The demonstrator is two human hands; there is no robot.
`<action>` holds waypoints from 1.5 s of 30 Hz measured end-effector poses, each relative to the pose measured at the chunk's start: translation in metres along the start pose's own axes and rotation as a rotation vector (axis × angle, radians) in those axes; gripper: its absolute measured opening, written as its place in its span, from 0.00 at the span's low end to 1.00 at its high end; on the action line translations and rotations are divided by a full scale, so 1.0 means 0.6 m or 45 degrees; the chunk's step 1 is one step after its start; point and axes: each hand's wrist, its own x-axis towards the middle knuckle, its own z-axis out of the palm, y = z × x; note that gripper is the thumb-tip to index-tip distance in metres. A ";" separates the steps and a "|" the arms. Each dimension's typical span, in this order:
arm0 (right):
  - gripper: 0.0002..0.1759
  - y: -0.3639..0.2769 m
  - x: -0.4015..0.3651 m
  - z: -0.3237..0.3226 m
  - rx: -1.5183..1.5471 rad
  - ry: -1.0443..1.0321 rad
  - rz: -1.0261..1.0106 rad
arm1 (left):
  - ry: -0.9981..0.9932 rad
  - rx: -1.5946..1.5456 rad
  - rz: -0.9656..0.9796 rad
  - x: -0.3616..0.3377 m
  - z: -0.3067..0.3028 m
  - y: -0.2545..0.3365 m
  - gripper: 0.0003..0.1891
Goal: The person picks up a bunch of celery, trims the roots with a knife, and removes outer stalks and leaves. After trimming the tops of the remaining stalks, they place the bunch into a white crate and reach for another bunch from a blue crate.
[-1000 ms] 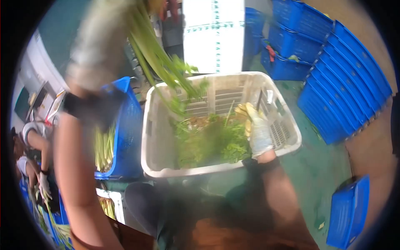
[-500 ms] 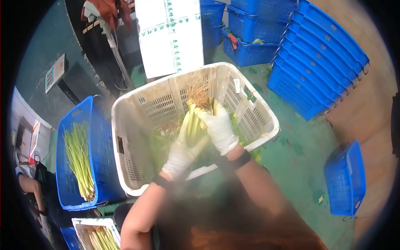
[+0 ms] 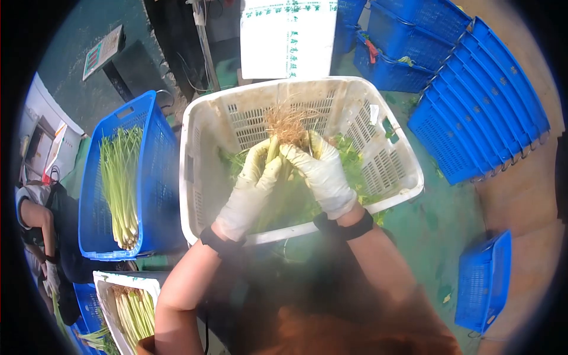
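A bunch of celery (image 3: 273, 149) with a tangle of brown roots is held up over a large white plastic crate (image 3: 201, 112), roots pointing away from me. My left hand (image 3: 248, 192), in a white glove with yellowed fingertips, is closed on the stalks just below the roots. Close beside it, my right hand (image 3: 322, 177), gloved the same way, also grips the root end. Green leaves (image 3: 355, 168) lie inside the crate under my hands. Most of the stalks are hidden behind my hands and haze.
A blue crate (image 3: 160, 195) at left holds long scallions (image 3: 121, 183). Below it a white foam box (image 3: 103, 284) contains pale stalks. Blue crates (image 3: 479, 112) are stacked at right, another blue crate (image 3: 482, 281) beneath. A white carton (image 3: 290, 41) stands behind. A co-worker's arm (image 3: 44, 222) shows far left.
My view has shifted, so the surroundings sit differently. My left hand has come up the stalks toward the roots, its fingers now closed there. My right hand stays at the root end.
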 end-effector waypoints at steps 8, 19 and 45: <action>0.13 -0.011 0.009 0.035 -0.083 -0.022 0.034 | 0.063 0.540 0.359 0.010 -0.019 -0.040 0.32; 0.23 -0.012 0.042 -0.022 -1.846 -0.136 -1.006 | 0.090 -0.313 -0.205 0.028 -0.046 0.027 0.14; 0.22 0.041 0.066 -0.068 -1.572 0.064 -0.996 | 0.092 -0.214 -0.312 0.026 -0.056 0.025 0.18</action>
